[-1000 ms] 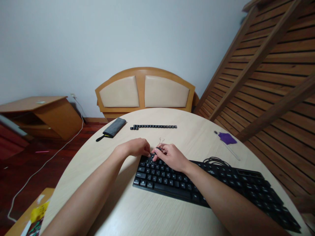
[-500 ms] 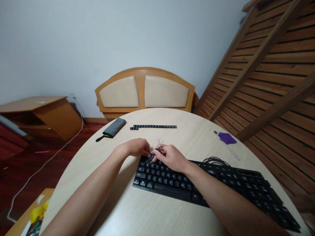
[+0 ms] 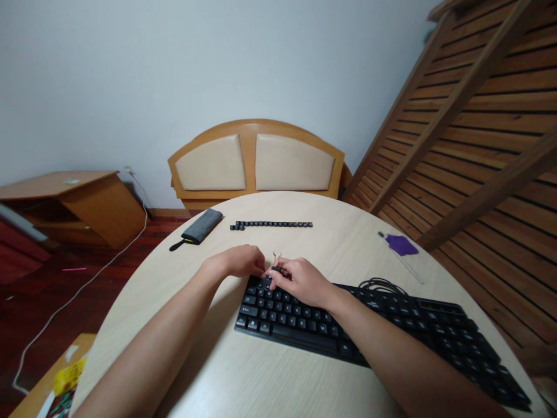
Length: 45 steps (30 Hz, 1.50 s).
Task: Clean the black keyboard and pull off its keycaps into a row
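A black keyboard [image 3: 300, 325] lies slantwise across the table in front of me. My left hand [image 3: 244, 260] is at its far left corner, fingers curled down and pressed together; whatever is between the fingertips is hidden. Close beside it, my right hand [image 3: 300, 278] is closed around a keycap puller [image 3: 275, 268] with a dark body. Two thin wire prongs stick up from it, pointing away from the keyboard. The fingertips of both hands nearly meet over the top left keys. Beyond my hands, several loose black keycaps [image 3: 278, 224] form a row, with a few more at its left end.
A grey pouch [image 3: 204, 225] lies at the table's left. Towards the right are a purple cloth [image 3: 401, 244] and a long thin brush [image 3: 402, 259]. The coiled cable [image 3: 383, 284] sits behind the keyboard. The round table [image 3: 339, 215] has a curved edge near the headboard [image 3: 248, 145].
My right hand has shifted slightly left, closer to my left fingertips. The puller's wire prongs have moved left with it and show more clearly. My left hand looks almost unmoved.
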Tool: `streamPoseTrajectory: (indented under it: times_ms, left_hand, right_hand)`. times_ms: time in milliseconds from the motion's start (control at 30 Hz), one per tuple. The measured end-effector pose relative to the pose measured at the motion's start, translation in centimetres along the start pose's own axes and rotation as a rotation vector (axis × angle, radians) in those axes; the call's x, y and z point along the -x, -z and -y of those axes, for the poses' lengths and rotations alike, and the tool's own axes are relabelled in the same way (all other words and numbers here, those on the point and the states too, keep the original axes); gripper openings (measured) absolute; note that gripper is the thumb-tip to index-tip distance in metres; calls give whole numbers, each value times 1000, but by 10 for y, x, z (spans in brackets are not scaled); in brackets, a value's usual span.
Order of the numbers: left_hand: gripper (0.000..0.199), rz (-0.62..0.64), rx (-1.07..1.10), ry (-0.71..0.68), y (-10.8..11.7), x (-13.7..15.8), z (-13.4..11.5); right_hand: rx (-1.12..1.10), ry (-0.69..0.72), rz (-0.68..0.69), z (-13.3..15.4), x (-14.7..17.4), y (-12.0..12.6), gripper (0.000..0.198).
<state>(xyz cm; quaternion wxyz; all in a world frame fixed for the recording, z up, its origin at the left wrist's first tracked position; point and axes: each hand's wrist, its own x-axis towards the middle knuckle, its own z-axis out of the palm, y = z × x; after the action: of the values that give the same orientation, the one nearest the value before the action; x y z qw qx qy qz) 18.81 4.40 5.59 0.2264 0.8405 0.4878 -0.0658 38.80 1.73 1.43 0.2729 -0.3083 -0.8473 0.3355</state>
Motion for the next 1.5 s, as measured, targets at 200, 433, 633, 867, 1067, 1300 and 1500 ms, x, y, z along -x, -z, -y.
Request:
streamPoseTrajectory:
  times_ms: [200, 433, 633, 867, 1067, 1300, 1500]
  left_hand:
    - [17, 3, 5, -7, 0, -1, 2]
    - [15, 11, -6, 4, 1, 0, 0]
    - [15, 18, -9, 11, 0, -2, 1]
    - [17, 22, 2, 28, -1, -3, 4]
    - [18, 17, 3, 27, 0, -2, 3]
    - [13, 3, 15, 29, 0, -1, 1]
    - [13, 0, 23, 29, 0, -1, 2]
  right_hand:
    - [35, 19, -24, 1, 0, 0, 27]
    - [26, -21, -19, 5, 0, 0, 33]
    - [77, 22, -7, 6, 1, 2, 35]
    - [97, 35, -4, 5, 1, 1, 28]
    - [62, -21, -36, 3, 1, 1, 23]
    - [167, 43, -139, 1, 1, 3, 22]
    - [221, 24, -138, -1, 0, 2, 26]
